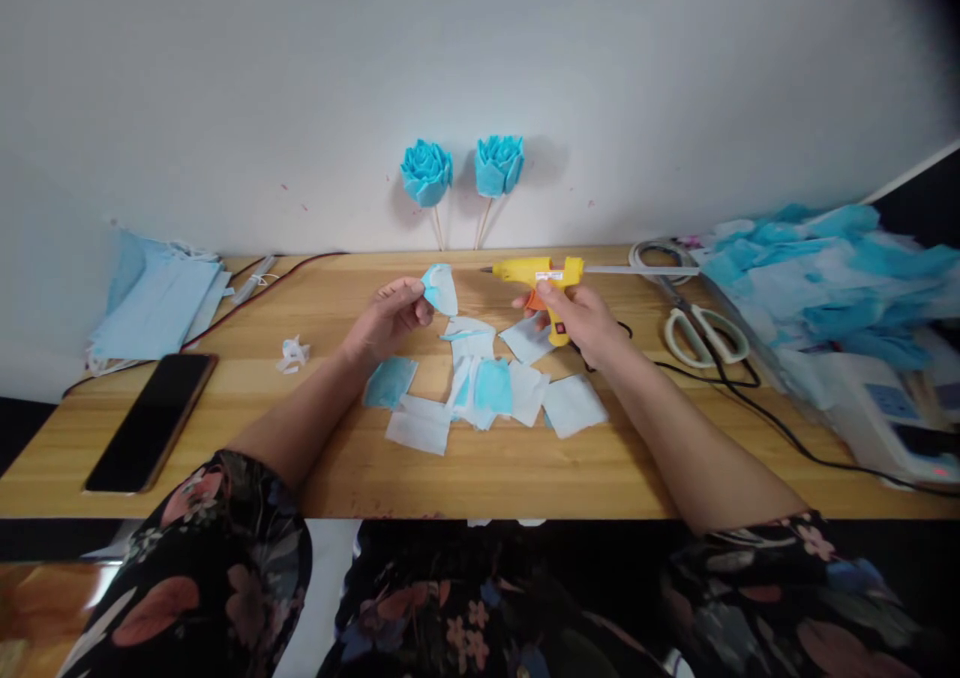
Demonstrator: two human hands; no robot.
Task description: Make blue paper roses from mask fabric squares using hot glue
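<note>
My left hand [397, 313] pinches a small blue-and-white fabric petal [441, 288] between thumb and fingers, above the table. In my right hand [577, 316] is a yellow hot glue gun [536, 270] with an orange trigger; its nozzle points left toward the petal but stays apart from it. A clear glue stick [637, 270] sticks out of the gun's back. Below and between the hands lie several cut fabric squares [493, 388], pale and blue, some overlapping. Two blue fabric roses [427, 173] on thin sticks lean upright against the wall behind.
A phone [152, 423] and a stack of blue face masks [154, 298] lie at the left, near a white scrap [293, 355]. White-handled scissors [705, 336], a black cord [780, 433], a heap of blue fabric pieces [832, 278] and a white power strip [885, 418] are at the right.
</note>
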